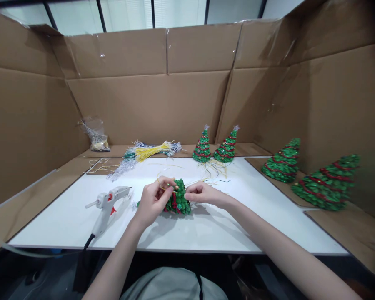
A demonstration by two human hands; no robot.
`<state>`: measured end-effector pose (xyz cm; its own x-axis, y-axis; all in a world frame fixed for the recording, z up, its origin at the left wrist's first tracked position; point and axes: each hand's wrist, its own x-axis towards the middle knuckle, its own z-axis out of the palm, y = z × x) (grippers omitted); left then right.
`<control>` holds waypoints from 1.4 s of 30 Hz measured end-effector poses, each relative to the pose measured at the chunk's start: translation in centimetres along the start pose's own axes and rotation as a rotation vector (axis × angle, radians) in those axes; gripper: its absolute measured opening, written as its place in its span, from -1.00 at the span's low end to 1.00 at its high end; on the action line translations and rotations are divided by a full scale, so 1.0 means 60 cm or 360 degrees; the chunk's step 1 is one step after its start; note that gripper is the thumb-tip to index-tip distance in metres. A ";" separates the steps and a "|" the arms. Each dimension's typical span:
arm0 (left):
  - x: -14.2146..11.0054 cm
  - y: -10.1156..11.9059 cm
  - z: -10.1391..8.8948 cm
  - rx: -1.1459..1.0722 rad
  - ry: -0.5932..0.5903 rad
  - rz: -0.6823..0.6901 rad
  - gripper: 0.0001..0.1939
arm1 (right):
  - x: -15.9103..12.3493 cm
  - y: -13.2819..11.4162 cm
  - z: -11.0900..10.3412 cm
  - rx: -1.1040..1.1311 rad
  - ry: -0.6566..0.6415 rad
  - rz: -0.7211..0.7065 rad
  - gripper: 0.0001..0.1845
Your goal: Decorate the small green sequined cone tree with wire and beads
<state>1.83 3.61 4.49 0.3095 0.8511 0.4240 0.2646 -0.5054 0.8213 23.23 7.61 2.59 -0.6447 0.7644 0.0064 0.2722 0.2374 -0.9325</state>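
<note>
A person's left hand pinches a thin yellow wire between thumb and fingers beside a green tinsel tree, which lies on its side across a white table, its tip toward the left. The right hand, fingers curled together, meets the tree's base; whether it grips anything cannot be told. A white glue gun rests to the left. Behind, two star-topped trees stand near a bundle of wires, before tall cardboard walls.
</note>
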 end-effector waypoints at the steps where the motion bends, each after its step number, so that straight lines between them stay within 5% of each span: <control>1: 0.001 0.000 0.001 0.0027 -0.0053 0.0007 -0.83 | 0.000 -0.002 0.001 0.0006 0.0000 0.0005 -0.48; 6: 0.002 -0.001 0.007 0.0108 -0.0118 0.0048 -0.84 | -0.001 -0.008 0.003 0.0022 0.0004 0.0004 -0.48; 16: -0.002 -0.006 0.000 0.0025 0.0234 0.0139 -0.87 | 0.000 0.000 0.002 -0.0005 0.0005 0.0002 -0.45; 24: 0.000 -0.006 0.006 0.0128 -0.0102 0.0043 -0.85 | -0.001 -0.006 0.003 -0.0021 0.0004 0.0013 -0.44; 42: -0.002 -0.011 0.006 0.0134 -0.0011 0.0112 -0.85 | -0.003 0.002 0.006 -0.0022 -0.0036 0.0027 -0.43</control>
<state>1.97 3.79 3.76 0.3362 0.8122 0.4767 0.3178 -0.5743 0.7544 23.13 7.26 2.36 -0.6558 0.7547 -0.0176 0.2930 0.2330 -0.9273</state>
